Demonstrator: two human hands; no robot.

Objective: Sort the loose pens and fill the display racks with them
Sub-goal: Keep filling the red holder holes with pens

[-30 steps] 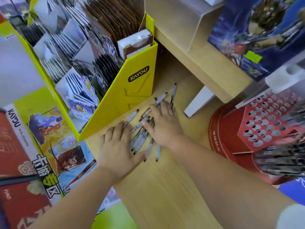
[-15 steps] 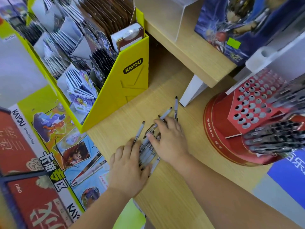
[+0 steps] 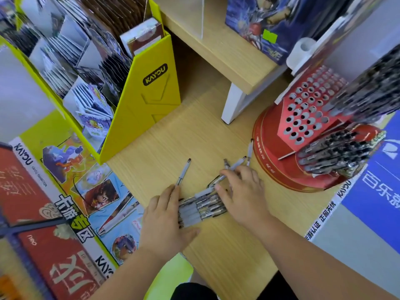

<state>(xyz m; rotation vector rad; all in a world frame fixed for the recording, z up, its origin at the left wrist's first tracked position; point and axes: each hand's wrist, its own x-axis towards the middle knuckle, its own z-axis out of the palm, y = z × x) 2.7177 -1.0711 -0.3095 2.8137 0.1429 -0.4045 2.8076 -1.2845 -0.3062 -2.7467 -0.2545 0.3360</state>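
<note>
Grey-and-white pens (image 3: 202,207) lie bunched side by side on the pale wooden counter (image 3: 194,135), low in the middle of the view, their barrels running roughly from 9 to 3 o'clock. One stray pen (image 3: 184,172) lies apart at 11 o'clock from the bunch, its dark tip pointing up toward 1 o'clock. A few more loose pens (image 3: 237,163) fan out at 1 o'clock, and the farthest of them (image 3: 250,150) lies just beside the round base of the red display rack (image 3: 270,167).

The rack stands at 2 o'clock from the bunch. One sloped red face (image 3: 303,113) shows rows of open holes, while dark-capped pens (image 3: 334,149) fill the face below it. At 11 o'clock stands a yellow card display box (image 3: 151,100) packed with card packs. At 12 to 1 o'clock a wooden shelf (image 3: 227,59) sits on a white leg (image 3: 232,105), with a blue picture box (image 3: 259,20) on top. Printed posters (image 3: 71,191) cover the surface at 9 o'clock.

The left hand (image 3: 166,221) lies flat with fingers nearly straight, its palm against the left ends of the bunch and one fingertip touching the lower end of the stray pen. The right hand (image 3: 242,195) is spread loosely, fingers resting on the right end of the bunch and the fanned pens. Neither hand grasps a pen.
</note>
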